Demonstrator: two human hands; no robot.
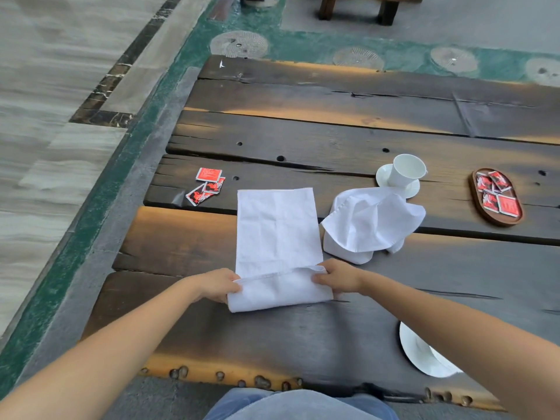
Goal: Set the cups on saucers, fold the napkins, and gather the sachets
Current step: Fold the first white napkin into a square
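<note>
Head view: both hands, left hand (218, 284) and right hand (338, 275), pinch the near folded edge of a long white cloth napkin (277, 231) on the dark plank surface (303, 334).

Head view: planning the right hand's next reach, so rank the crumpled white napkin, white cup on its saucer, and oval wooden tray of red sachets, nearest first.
From the right hand:
1. Crumpled white napkin, just beyond it.
2. White cup, farther back.
3. Oval wooden tray, far right.
</note>
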